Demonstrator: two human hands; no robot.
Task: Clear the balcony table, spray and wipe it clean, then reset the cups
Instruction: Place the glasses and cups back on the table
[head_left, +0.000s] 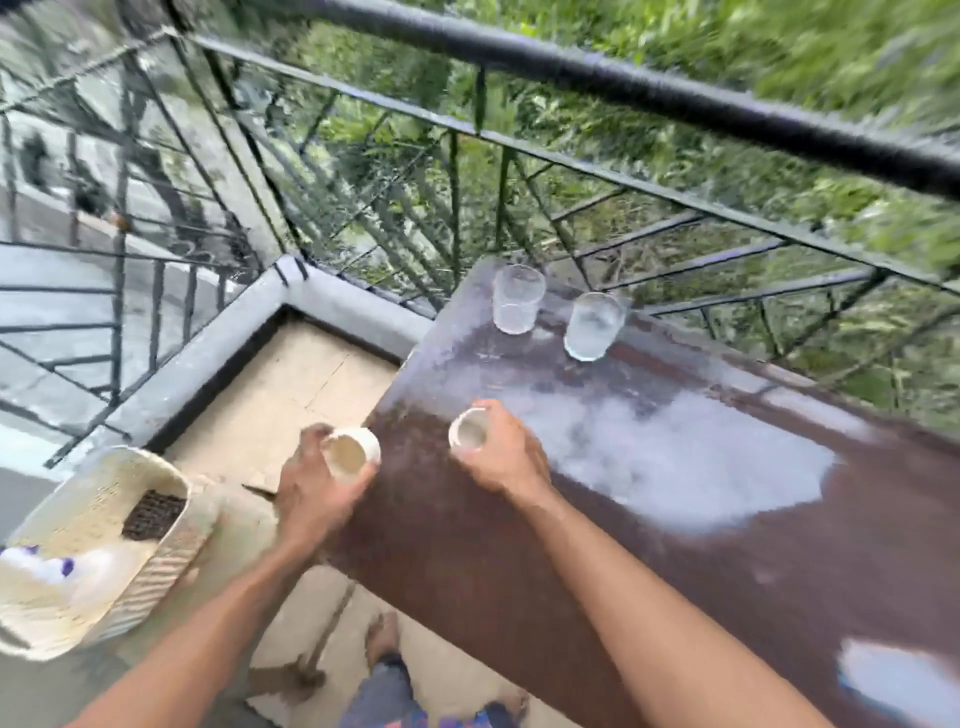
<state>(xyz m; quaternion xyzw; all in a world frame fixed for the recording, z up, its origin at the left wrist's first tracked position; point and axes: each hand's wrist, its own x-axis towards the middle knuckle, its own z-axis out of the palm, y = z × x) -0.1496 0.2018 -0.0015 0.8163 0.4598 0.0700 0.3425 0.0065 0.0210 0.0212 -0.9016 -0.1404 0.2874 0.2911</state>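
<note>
A dark brown table (649, 545) fills the right side, its top shiny with pale reflections. Two clear glasses stand at its far edge, one (517, 299) to the left and one (594, 326) to the right. My left hand (311, 488) grips a cream cup (351, 451) at the table's left edge, tilted so its mouth faces me. My right hand (501, 452) holds a second cream cup (469, 428) over the table top, fingers wrapped round its side. The whole frame is blurred by motion.
A cream woven basket (171, 530) stands on the floor at the lower left, with a dark pad and a white and purple item inside. A black metal railing (623, 83) runs behind the table. My bare foot (382, 636) is on the tiled floor below.
</note>
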